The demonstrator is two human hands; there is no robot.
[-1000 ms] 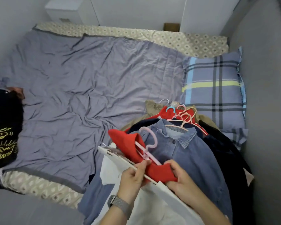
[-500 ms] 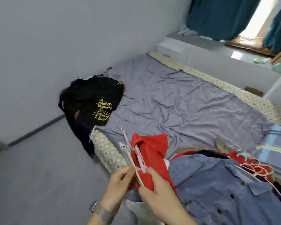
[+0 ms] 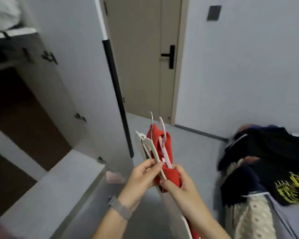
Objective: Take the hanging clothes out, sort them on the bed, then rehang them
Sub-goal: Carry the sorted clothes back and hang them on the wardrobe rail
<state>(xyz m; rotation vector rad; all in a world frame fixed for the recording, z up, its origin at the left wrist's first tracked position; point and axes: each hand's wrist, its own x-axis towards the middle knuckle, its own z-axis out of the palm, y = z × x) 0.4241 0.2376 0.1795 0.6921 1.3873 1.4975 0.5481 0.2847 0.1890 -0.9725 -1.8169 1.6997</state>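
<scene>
Both hands clamp the bundle: left hand (image 3: 141, 176) pinches the white hangers (image 3: 146, 145), right hand (image 3: 178, 183) grips the red garment (image 3: 164, 144), hooks pointing 12 o'clock, open wardrobe (image 3: 24, 107) at 10, nearer the left.

Bare forearms; grey mesh watchband (image 3: 121, 208) on left wrist.

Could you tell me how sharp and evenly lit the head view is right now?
Head view: motion blur smears the wardrobe and the dark clothes; the red garment stays fairly sharp; wide-angle distortion bows the door; lighting is soft, without glare.
</scene>
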